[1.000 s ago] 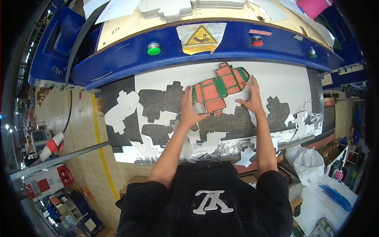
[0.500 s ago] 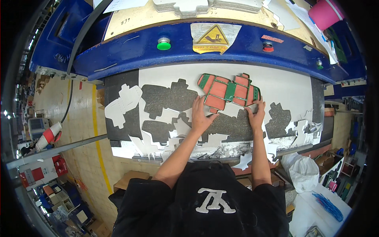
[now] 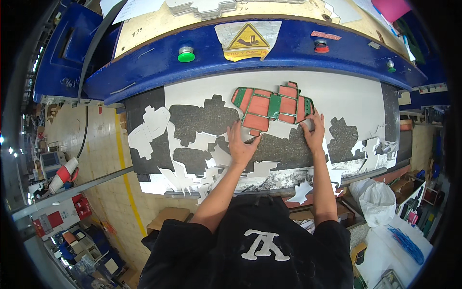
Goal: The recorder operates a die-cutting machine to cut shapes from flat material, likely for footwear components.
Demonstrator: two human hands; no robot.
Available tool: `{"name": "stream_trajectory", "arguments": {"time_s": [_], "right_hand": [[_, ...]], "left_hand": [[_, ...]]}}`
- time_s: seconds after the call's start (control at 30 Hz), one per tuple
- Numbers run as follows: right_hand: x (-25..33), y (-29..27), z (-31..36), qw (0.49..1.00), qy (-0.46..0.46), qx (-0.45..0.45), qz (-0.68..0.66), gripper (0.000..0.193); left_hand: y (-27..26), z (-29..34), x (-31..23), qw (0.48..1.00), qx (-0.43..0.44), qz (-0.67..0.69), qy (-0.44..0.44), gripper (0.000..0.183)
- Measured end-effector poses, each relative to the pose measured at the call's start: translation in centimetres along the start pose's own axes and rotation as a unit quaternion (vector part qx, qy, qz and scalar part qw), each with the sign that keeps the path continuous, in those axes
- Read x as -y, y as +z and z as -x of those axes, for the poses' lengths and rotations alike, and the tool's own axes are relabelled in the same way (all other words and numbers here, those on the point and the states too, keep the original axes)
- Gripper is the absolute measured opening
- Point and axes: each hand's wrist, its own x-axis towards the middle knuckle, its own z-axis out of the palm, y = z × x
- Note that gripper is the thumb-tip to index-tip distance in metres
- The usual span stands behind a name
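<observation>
Nearest, a person in a black shirt (image 3: 187, 253) with a white emblem (image 3: 264, 245) on the chest reaches both bare forearms forward over a worktable. To the right of the body sits a crumpled white bag (image 3: 378, 204). Along the table's near edge lie jagged white scraps (image 3: 301, 191). Farther in, the left hand (image 3: 243, 148) has its thumb and fingers spread apart, the thumb at the lower tab of a red-and-green cutting die (image 3: 273, 106). The right hand (image 3: 315, 137) has its thumb and fingers at the die's right end; whether it grips, I cannot tell. The die lies slightly tilted on a white sheet (image 3: 346, 96), just beyond both hands. Dark, shaped gaps (image 3: 199, 123) open in the sheet, and a white cut piece (image 3: 150, 127) lies at far left. Beyond runs a blue beam (image 3: 293, 55) bearing a green button (image 3: 186, 55), a yellow warning sign (image 3: 248, 41) and a red button (image 3: 321, 47). Farthest, a stack of pale cut sheets (image 3: 207, 7) rests on a cream top (image 3: 154, 29).
</observation>
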Motion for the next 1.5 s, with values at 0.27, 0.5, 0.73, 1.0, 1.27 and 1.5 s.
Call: {"name": "stream_trajectory", "arguments": {"time_s": [0.27,0.5,0.73,1.0,1.27,1.5], "right_hand": [[0.2,0.3,-0.2,0.999,-0.023,0.016,0.035,0.036],[0.2,0.5,-0.1,0.999,-0.019,0.028,0.033,0.038],[-0.5,0.3,0.3,1.000,-0.021,0.007,0.022,0.039],[0.2,0.6,0.5,0.999,-0.035,-0.025,0.001,0.036],[0.3,0.3,0.4,0.999,-0.047,0.009,0.021,0.036],[-0.7,0.4,0.8,0.999,-0.030,0.024,0.011,0.035]], "left_hand": [[-0.1,0.1,0.4,1.000,-0.005,-0.001,-0.026,0.098],[0.1,0.0,0.4,1.000,-0.025,-0.016,-0.005,0.099],[0.1,0.0,0.8,0.999,-0.029,0.031,-0.018,0.098],[-0.1,-0.2,1.1,0.999,-0.029,0.030,-0.012,0.093],[0.1,0.3,1.4,0.999,-0.026,0.029,-0.014,0.095],[-0.1,0.1,1.3,0.999,-0.011,0.041,-0.020,0.095]]}}
